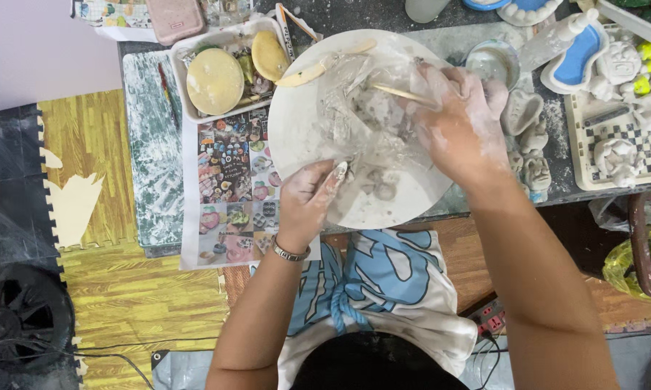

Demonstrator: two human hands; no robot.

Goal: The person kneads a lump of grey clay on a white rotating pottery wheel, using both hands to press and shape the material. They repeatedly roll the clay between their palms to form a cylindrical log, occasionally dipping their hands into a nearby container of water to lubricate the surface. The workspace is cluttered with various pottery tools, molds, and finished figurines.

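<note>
A round white board [304, 123] lies on the low table, covered in part by a crumpled clear plastic sheet [361, 108] with grey clay lumps [380, 184] on it. My left hand [307, 198], smeared with clay, pinches the near edge of the plastic. My right hand [459, 119], also clay-coated, grips the plastic at the board's right side and holds a thin wooden stick [401, 92]. A flat wooden modelling tool [318, 66] rests on the board's far side.
A white tray [183, 87] with yellow sponges sits far left beside a picture sheet [231, 188]. A small water bowl [493, 61], clay figures [531, 144] and a checkered tray [614, 152] stand at right. A fan [22, 318] and foam mats lie on the floor.
</note>
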